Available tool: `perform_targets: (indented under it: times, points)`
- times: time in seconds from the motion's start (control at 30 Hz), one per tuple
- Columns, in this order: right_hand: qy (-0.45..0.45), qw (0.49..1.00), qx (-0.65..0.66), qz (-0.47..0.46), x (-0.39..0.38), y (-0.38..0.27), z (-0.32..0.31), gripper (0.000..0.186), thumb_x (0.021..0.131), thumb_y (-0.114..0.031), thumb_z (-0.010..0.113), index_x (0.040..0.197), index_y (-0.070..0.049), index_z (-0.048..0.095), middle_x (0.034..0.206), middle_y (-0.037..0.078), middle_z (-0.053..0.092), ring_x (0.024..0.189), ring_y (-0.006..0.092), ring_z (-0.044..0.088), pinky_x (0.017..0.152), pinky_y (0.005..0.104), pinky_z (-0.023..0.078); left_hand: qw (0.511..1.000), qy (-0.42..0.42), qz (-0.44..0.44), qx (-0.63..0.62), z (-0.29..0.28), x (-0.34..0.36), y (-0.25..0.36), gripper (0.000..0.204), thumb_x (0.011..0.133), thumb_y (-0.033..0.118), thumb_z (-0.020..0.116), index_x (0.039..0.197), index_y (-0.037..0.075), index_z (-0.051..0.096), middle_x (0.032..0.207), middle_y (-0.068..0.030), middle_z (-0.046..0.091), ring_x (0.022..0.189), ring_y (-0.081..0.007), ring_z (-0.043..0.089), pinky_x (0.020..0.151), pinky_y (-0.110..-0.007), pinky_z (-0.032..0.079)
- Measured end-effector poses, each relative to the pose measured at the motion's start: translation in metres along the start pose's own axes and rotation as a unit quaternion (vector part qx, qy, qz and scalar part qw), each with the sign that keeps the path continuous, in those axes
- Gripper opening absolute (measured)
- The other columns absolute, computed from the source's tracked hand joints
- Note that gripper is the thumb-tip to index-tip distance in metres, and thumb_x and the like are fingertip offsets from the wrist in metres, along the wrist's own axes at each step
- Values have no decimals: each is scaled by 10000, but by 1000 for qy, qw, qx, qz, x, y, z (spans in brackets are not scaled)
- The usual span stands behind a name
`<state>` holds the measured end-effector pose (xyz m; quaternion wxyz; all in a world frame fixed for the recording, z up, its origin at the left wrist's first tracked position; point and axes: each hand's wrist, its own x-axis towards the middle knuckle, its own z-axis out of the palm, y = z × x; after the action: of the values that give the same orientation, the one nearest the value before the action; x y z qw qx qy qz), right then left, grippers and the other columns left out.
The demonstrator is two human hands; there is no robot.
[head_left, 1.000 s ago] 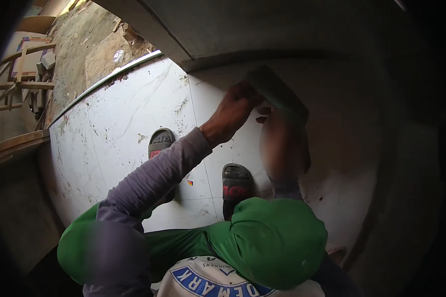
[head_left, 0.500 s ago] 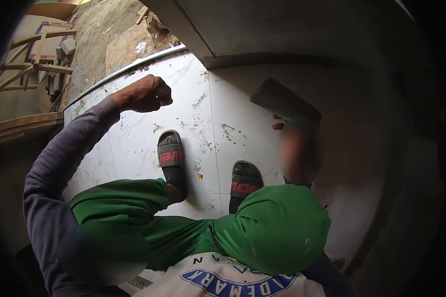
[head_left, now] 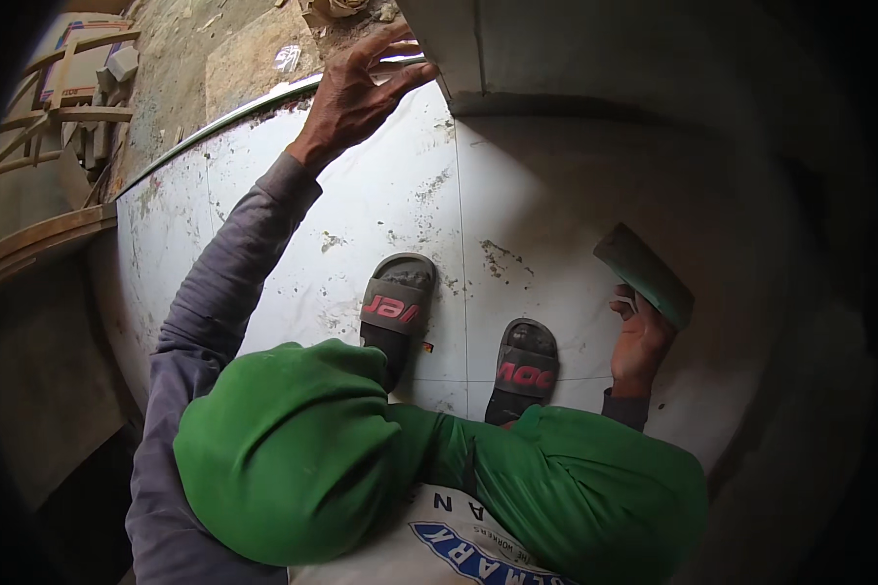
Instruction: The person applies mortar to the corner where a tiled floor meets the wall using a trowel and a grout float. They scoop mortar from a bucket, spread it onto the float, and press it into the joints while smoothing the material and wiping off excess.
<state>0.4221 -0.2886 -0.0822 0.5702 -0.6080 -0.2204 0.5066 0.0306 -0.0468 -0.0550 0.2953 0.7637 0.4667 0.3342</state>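
My left hand (head_left: pixel 361 93) is raised at the top, fingers spread at the lower corner of the grey plastered wall (head_left: pixel 576 54); whether the fingertips touch it I cannot tell clearly. At the right, my right hand (head_left: pixel 639 341) grips a dark, flat rectangular hand float (head_left: pixel 644 268), held tilted above the shaded floor. Below are white marble-patterned tiles (head_left: pixel 327 195) speckled with dried dirt. My feet in black slides (head_left: pixel 395 302) with red lettering stand on them, between my green-clad knees.
A pale threshold strip (head_left: pixel 224 122) edges the tiles, beyond which lies rough ground (head_left: pixel 190 68) with rubble. Wooden frames (head_left: pixel 63 115), grey blocks and a cardboard box (head_left: pixel 78 39) are at the upper left. A wooden ledge (head_left: pixel 29 239) runs along the left.
My left hand left the float, swung left, then rose to the wall corner with its fingers opening. My right hand, still gripping the float, has moved right and down.
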Motion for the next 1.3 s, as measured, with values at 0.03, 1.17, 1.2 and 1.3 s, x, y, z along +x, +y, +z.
perform_targets:
  times: [0.03, 1.17, 1.2, 1.3]
  points:
    - [0, 1000, -6, 0, 0, 0, 3, 316, 959, -115, 673, 1269, -67, 629, 1170, 76, 697, 942, 218, 687, 768, 357, 537, 1000, 3, -2, -5, 2, 0, -3, 605, 953, 408, 739, 1446, 106, 561, 1282, -177, 695, 1162, -327, 698, 983, -451, 588]
    - [82, 992, -93, 33, 1, 13, 30, 246, 958, -122, 678, 1188, -38, 653, 1101, 63, 701, 876, 217, 711, 739, 351, 548, 982, 130, 137, 3, 13, 0, -26, 349, 848, 135, 844, 1165, 73, 709, 1061, -64, 769, 956, -202, 773, 826, -297, 627]
    - [85, 991, -97, 31, 1, 12, 29, 248, 958, -121, 677, 1191, -37, 652, 1103, 64, 702, 876, 216, 710, 738, 349, 551, 982, 127, 139, 1, 15, 2, -26, 349, 848, 135, 844, 1165, 73, 709, 1061, -64, 769, 956, -202, 773, 826, -297, 627]
    - [94, 991, -91, 28, 1, 11, 28, 270, 943, -104, 689, 1202, -34, 651, 1091, 71, 708, 864, 206, 701, 727, 340, 553, 984, 116, 134, -9, 17, 4, -24, 345, 852, 128, 840, 1167, 77, 709, 1064, -59, 771, 969, -199, 772, 834, -293, 628]
